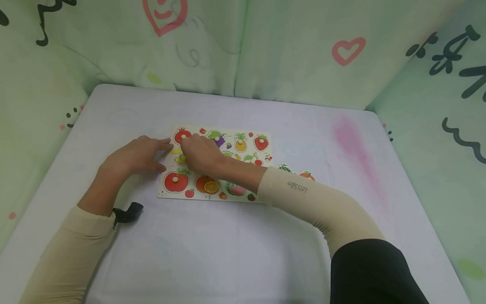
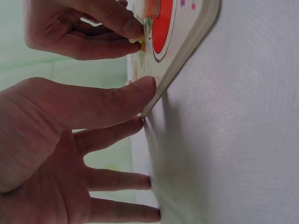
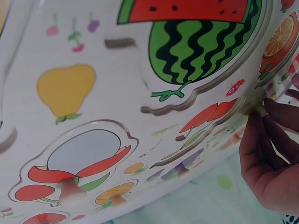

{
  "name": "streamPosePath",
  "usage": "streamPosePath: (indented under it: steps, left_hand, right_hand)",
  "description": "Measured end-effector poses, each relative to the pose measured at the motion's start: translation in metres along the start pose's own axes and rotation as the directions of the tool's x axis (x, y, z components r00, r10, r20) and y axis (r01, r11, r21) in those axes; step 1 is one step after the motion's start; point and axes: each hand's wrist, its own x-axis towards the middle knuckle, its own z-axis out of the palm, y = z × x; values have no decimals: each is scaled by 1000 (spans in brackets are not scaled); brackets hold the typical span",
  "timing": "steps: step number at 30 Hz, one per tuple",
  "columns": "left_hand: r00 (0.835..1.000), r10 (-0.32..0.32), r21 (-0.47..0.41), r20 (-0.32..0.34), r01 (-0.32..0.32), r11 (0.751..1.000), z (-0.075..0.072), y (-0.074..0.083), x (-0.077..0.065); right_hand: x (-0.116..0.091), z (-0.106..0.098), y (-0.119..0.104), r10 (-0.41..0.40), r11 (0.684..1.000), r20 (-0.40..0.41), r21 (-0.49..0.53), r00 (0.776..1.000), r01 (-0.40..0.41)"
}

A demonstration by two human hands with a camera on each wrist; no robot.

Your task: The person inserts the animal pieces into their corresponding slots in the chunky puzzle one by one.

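Observation:
A white wooden fruit puzzle board (image 1: pixel 237 196) with knobbed pieces lies on the table. My right hand (image 1: pixel 201 156) is over its upper left part. Thumb and fingertips there pinch a small pale knob (image 2: pixel 136 40) of a puzzle piece; which fruit it carries is mostly hidden. My left hand (image 1: pixel 134 156) spreads at the board's left side, its thumb (image 2: pixel 145 84) on the edge and its other fingertips down at the table. An apple piece (image 1: pixel 176 181), an orange piece (image 1: pixel 206 184) and a strawberry piece (image 1: pixel 261 142) show on the board.
Loose fruit pieces, one a watermelon (image 1: pixel 284 168) and one orange-coloured (image 1: pixel 306 175), lie right of the board, partly behind the right sleeve (image 1: pixel 319 202). A patterned green curtain (image 1: pixel 288 50) stands behind the white table (image 1: pixel 212 249).

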Motion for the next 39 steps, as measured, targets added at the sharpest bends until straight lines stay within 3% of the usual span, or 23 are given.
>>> streamPosePath:
  steps: [16,26,33,39]
  left_hand:
    - [1000,-7,6,16,7,1000,-1,0,0]
    - [1000,-16,-9,8,16,1000,1,-1,-1]
    - [1000,-16,0,11,16,1000,2,-1,0]
    - [999,-33,0,14,33,999,3,-1,1]
  right_hand:
    - [-6,-4,12,17,995,29,99,999,-19]
    - [-20,-9,26,62,997,27,47,998,-64]
    - [-34,-12,39,95,995,3,42,995,-95]
    - [-46,-15,54,140,987,31,71,990,-142]
